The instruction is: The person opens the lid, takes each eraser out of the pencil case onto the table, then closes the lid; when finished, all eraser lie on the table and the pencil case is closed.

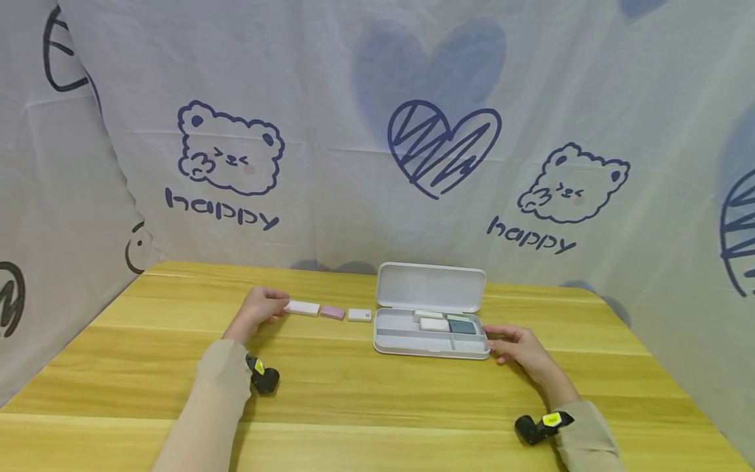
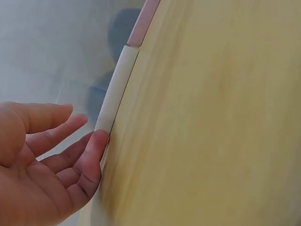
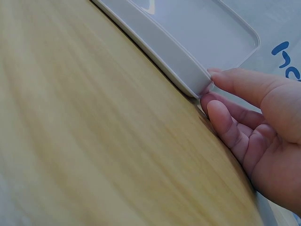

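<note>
A white pencil case (image 1: 407, 344) lies on the table with its lid (image 1: 430, 287) raised. White (image 1: 434, 325), pale green and dark blue-green (image 1: 462, 326) erasers sit in its back compartment. Left of it, a small white eraser (image 1: 359, 315), a pink eraser (image 1: 333, 313) and a longer white eraser (image 1: 303, 308) lie in a row. My left hand (image 1: 262, 309) touches the long eraser's left end with a low fingertip, thumb held apart. Thumb and fingertips of my right hand (image 1: 519, 347) rest against the case's right end, fingers loosely bent.
The wooden table (image 1: 377, 406) reaches back to a white cloth (image 1: 330, 164) printed with bears and hearts. Black cameras are strapped to the left wrist (image 1: 263, 377) and the right wrist (image 1: 539, 427).
</note>
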`<state>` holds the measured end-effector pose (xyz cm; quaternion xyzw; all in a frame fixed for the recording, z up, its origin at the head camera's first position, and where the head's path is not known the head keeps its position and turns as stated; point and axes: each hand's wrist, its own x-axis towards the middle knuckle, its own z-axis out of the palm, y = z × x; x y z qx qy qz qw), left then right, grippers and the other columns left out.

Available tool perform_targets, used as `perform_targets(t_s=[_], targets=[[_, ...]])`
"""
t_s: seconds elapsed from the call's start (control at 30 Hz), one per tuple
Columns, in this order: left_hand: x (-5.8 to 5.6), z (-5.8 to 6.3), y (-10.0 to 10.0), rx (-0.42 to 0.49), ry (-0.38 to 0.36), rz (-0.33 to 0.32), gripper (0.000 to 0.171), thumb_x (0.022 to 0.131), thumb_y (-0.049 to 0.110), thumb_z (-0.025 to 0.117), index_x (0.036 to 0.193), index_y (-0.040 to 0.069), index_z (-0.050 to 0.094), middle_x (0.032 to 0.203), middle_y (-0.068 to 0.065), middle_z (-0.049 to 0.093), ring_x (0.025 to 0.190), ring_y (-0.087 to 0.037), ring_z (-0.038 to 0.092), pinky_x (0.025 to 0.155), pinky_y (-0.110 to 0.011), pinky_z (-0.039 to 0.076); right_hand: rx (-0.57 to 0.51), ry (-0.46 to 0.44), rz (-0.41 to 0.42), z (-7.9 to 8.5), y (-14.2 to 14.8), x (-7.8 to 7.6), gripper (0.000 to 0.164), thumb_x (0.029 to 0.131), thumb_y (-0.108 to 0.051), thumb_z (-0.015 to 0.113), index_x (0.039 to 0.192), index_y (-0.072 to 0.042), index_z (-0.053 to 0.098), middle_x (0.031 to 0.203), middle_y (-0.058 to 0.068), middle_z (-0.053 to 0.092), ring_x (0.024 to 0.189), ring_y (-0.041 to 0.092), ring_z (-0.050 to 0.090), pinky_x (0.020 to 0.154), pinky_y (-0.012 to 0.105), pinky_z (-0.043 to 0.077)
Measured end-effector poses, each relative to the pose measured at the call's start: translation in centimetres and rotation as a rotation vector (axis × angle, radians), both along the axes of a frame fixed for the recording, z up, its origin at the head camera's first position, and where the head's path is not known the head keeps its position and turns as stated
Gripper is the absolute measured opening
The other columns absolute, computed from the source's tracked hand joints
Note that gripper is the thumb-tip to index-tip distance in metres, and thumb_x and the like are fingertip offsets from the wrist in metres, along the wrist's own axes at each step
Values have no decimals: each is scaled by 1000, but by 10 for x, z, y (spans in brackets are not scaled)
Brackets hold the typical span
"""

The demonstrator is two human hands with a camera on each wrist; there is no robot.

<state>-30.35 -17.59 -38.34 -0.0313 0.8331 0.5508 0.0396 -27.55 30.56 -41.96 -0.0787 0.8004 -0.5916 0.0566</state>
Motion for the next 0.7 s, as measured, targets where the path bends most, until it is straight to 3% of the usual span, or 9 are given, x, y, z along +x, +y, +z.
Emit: perform_targets(t_s=[0.43,0.7], targets=[[2,3,2,19,25,143,32,89,12,49,112,-9,55,98,-18,59,71,-14,56,53,-23,44,-7,6,0,0,0,1,47,83,-6,61,121,16,43,118,26,50,68,9,54,54,23,48],[3,6,11,44,78,140,29,89,9,49,109,-12,55,99,-20,59,67,-11,55,50,-20,41,-5,6,7,1,0,1,48,83,-6,61,121,17,43,118,26,50,69,10,53,54,23,48]])
